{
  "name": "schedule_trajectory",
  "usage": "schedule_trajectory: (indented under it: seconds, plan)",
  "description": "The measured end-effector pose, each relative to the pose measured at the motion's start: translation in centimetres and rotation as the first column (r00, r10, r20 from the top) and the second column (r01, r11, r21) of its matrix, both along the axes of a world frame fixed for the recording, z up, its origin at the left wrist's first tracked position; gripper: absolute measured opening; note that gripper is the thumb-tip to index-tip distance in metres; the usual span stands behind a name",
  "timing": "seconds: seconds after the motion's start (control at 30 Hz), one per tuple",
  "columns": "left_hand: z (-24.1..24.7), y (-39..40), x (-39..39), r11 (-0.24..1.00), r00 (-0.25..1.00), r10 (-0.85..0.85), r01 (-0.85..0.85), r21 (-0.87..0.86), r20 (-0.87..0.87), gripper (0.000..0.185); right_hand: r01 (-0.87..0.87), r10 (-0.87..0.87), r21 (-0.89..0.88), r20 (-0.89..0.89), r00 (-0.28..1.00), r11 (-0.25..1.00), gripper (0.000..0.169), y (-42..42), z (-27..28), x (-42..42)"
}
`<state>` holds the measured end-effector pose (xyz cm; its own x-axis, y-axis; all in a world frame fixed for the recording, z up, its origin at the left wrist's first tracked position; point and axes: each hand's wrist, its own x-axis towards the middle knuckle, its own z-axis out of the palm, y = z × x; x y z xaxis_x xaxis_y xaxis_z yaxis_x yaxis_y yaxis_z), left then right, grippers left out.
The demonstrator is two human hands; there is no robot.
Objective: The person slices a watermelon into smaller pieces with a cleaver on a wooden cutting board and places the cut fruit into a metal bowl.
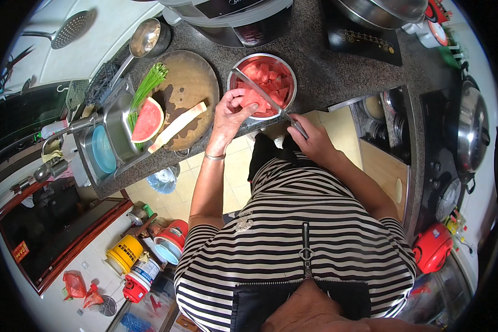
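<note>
My left hand (231, 112) holds a piece of watermelon flesh (253, 100) over the near left rim of a round metal bowl (295, 76). Cut watermelon chunks (265, 74) fill much of that bowl. In my right hand (313, 139) is the handle of a knife (269, 99), its blade slanting across the bowl above the held piece. To the left lies a round wooden cutting board (199, 74). It carries a watermelon wedge (148, 121), a strip of pale rind (180, 124) and a bunch of green stalks (151, 81).
A metal sink (126, 124) with a blue basin (103, 149) adjoins the board. Behind the bowl stands a large grey cooker (232, 29); a metal pot (381, 12) rests on an induction hob (361, 43). A metal ladle (149, 39) sits behind the board. An open drawer (381, 116) is at right.
</note>
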<state>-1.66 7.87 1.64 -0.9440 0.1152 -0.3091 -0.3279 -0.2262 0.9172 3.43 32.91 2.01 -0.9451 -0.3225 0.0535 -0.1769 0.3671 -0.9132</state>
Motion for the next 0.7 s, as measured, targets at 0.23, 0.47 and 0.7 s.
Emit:
schedule_trajectory:
  seconds: [0.23,0.47,0.7]
  plan:
    - [-0.1,0.2,0.8,0.996,0.999,-0.008,0.004,0.085,0.038,0.038,0.015,-0.02,-0.079,-0.064,0.998,0.997,0.029,-1.7,-1.3,-2.0]
    - [-1.8,-0.7,0.5,0.873,0.929,0.285,-0.354,0.335,0.238,0.019,0.021,-0.019,-0.043,0.033,0.999,0.999,0.03,-1.0,-0.1,-2.1]
    - [-3.9,0.3,0.2,0.845,0.89,0.413,-0.453,0.283,0.193,0.02,-0.002,0.004,-0.019,0.076,0.997,1.0,0.032,0.2,1.7,0.0]
